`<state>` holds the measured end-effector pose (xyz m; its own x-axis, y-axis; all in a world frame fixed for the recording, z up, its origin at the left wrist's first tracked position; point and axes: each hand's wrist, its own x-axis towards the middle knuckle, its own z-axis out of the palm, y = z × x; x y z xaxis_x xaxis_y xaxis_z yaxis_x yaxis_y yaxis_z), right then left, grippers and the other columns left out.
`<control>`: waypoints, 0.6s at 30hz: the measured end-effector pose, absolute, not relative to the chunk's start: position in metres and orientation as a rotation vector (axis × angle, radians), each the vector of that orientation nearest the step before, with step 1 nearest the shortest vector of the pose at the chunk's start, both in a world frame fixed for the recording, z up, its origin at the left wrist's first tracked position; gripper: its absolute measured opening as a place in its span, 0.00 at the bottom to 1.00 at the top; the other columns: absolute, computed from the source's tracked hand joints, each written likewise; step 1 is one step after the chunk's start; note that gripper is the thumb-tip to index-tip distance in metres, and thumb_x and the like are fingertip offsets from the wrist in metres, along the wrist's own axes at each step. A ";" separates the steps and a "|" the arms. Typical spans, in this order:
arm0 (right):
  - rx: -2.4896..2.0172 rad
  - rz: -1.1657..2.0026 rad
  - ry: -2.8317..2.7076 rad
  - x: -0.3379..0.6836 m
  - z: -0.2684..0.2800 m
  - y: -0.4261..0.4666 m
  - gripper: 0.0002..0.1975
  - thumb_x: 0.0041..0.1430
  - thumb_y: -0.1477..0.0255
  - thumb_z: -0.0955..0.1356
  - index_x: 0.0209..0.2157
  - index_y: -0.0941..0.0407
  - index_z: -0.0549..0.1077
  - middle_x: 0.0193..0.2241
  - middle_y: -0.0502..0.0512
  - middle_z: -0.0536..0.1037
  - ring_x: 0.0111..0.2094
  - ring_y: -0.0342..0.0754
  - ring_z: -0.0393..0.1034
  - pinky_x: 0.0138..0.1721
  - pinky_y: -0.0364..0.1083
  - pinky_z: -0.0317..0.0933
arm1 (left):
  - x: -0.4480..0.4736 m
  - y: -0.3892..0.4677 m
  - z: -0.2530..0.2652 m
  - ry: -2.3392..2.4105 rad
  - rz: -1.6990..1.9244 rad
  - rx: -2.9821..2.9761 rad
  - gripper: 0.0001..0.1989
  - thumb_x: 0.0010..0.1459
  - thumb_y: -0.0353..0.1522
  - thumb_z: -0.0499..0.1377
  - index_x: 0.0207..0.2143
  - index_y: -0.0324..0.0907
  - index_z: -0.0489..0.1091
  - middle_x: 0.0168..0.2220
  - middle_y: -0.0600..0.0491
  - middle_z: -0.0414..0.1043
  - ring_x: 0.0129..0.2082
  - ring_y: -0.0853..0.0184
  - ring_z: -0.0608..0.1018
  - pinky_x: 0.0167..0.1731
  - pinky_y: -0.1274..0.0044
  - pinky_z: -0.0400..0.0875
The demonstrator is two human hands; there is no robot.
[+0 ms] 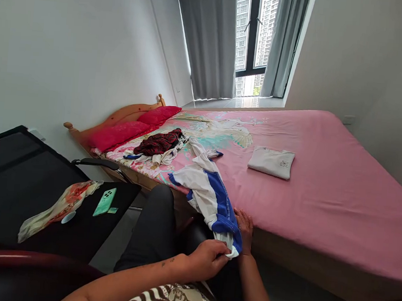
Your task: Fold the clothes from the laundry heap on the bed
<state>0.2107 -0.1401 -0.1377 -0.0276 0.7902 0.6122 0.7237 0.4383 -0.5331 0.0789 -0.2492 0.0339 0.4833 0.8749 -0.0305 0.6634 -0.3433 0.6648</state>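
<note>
A white shirt with blue panels (223,196) stretches from the bed down over my lap, with its near end bunched up. My left hand (209,260) pinches the white edge at that near end. Beside the blue part, my right hand (245,226) lies against the shirt at the mattress edge, its visible fingers stretched out; the thumb is hidden by the cloth. Farther in on the bed lies a folded light grey garment (271,162) with a small dark print.
A heap holding a dark red plaid garment (160,142) sits near the red pillows (119,132). At left, a black chair (87,225) bears a green phone (105,202), a floral scarf (61,204) and a small white lid-like thing (68,217). The pink bed (330,193) spreads rightward.
</note>
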 end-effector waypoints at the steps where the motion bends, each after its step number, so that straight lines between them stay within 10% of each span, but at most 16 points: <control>1: -1.306 0.078 -1.776 0.211 -0.139 -0.140 0.18 0.60 0.75 0.56 0.45 0.56 0.72 0.50 0.56 0.73 0.55 0.51 0.60 0.59 0.55 0.43 | 0.078 -0.250 0.033 1.268 0.451 2.097 0.09 0.59 0.30 0.52 0.31 0.39 0.71 0.31 0.52 0.73 0.32 0.69 0.72 0.36 0.80 0.65; 18: -1.385 -0.122 -1.888 0.205 -0.154 -0.143 0.20 0.65 0.68 0.52 0.47 0.57 0.70 0.52 0.61 0.71 0.57 0.55 0.58 0.59 0.59 0.44 | 0.034 -0.243 0.019 1.187 0.592 1.718 0.09 0.55 0.30 0.52 0.27 0.39 0.71 0.22 0.58 0.63 0.24 0.73 0.63 0.26 0.81 0.57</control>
<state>0.2052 -0.1432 -0.1541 -0.1064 0.7712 0.6277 0.8454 0.4024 -0.3511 0.0336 -0.2427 0.0187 0.4159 0.9023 -0.1138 0.4515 -0.0963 0.8871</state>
